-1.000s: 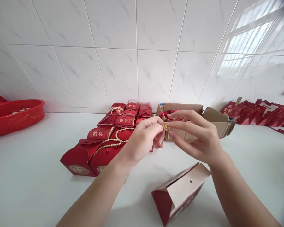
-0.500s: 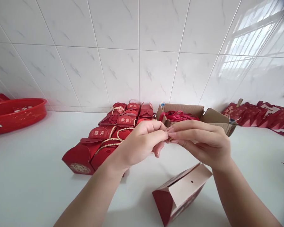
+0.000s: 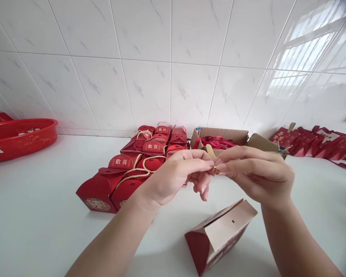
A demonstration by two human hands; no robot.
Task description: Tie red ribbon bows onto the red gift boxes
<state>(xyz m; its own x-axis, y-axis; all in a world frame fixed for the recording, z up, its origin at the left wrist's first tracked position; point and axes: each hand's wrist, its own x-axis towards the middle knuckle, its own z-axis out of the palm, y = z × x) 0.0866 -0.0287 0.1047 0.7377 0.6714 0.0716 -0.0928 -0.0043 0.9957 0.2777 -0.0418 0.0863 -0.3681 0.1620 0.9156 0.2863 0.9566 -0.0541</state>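
Note:
Over the middle of the table, my left hand [image 3: 180,173] and my right hand [image 3: 258,175] meet with pinched fingers. Between them they hold a short tan strap [image 3: 210,151] with a small gold stud [image 3: 215,168] at its lower end. My fingertips cover part of both. Below the hands stands a red gift box [image 3: 197,250] with its pale top flap [image 3: 231,227] folded over. A small hole shows in that flap, and neither hand touches the box.
Left of centre stand several red gift boxes [image 3: 99,188] with twisted cord handles [image 3: 135,169]. Behind the hands, a cardboard box [image 3: 227,132] holds red ribbon-like material [image 3: 215,141]. A red basin [image 3: 23,138] is at far left, and red bags [image 3: 302,140] line the right wall.
The tan strap and gold stud, mostly hidden before, now show between my fingers. My right hand has shifted slightly right, and my left lower fingers have spread further out. The boxes stay put.

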